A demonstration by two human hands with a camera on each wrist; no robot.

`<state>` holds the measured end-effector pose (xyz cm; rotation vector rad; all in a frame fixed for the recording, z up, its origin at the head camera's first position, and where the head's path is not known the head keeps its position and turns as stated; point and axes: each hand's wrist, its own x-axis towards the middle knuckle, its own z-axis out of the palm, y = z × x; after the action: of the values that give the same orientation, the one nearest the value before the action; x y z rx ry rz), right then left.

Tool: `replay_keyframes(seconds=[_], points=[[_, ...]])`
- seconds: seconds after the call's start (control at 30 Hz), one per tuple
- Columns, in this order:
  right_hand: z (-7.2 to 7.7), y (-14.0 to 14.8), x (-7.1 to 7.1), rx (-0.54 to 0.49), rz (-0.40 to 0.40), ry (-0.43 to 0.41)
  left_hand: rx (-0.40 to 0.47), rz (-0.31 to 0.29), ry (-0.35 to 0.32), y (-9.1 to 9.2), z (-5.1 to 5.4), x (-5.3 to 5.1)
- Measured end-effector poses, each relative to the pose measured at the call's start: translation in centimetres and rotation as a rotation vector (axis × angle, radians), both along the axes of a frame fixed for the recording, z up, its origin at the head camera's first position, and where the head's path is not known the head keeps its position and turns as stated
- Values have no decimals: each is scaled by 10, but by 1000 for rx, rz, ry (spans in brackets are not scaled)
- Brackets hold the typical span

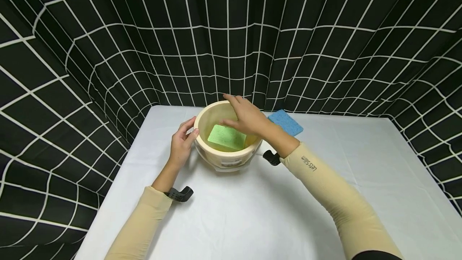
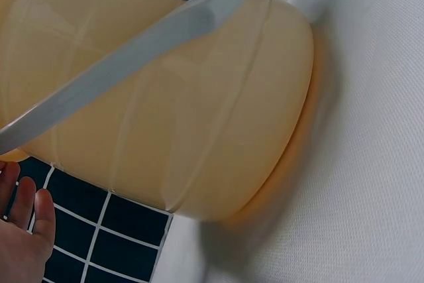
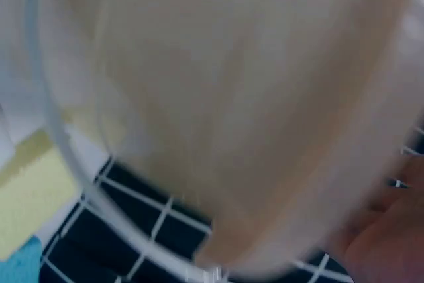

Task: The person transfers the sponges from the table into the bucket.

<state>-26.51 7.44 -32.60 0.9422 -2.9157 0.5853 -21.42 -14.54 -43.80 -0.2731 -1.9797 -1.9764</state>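
A cream bucket (image 1: pixel 216 155) stands on the table with a green sponge (image 1: pixel 227 137) lying inside it. Its pale handle (image 2: pixel 126 64) hangs down along the near side. At the bucket's left rim is my left hand (image 1: pixel 180 143); the fingertips and thumb touch the outside of the rim, and the fingers look straight in the left wrist view. Above the bucket's right side hovers my right hand (image 1: pixel 249 117), fingers extended and holding nothing. A blue sponge (image 1: pixel 285 122) lies on the table behind my right forearm. The right wrist view is blurred.
Beside the blue sponge, a yellow sponge (image 3: pixel 36 197) shows in the right wrist view; my arm hides it in the head view. A white cloth (image 1: pixel 223 220) covers the table. Black curtains (image 1: pixel 238 39) with white grid lines hang behind and at both sides.
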Motion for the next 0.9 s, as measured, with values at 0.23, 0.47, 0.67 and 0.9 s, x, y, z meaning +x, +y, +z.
replay_keyframes(seconds=[0.23,0.47,0.67,0.9], points=[[16,33,-3,-126,-76,69,4,4,-2,0,-2,-1],[26,70,-8,-211,-178,98,-3,8,-7,1,-1,-2],[25,100,-19,-219,-281,91,1,9,-17,1,0,-1],[7,132,-31,-157,-357,28,10,3,-12,1,-1,-1]])
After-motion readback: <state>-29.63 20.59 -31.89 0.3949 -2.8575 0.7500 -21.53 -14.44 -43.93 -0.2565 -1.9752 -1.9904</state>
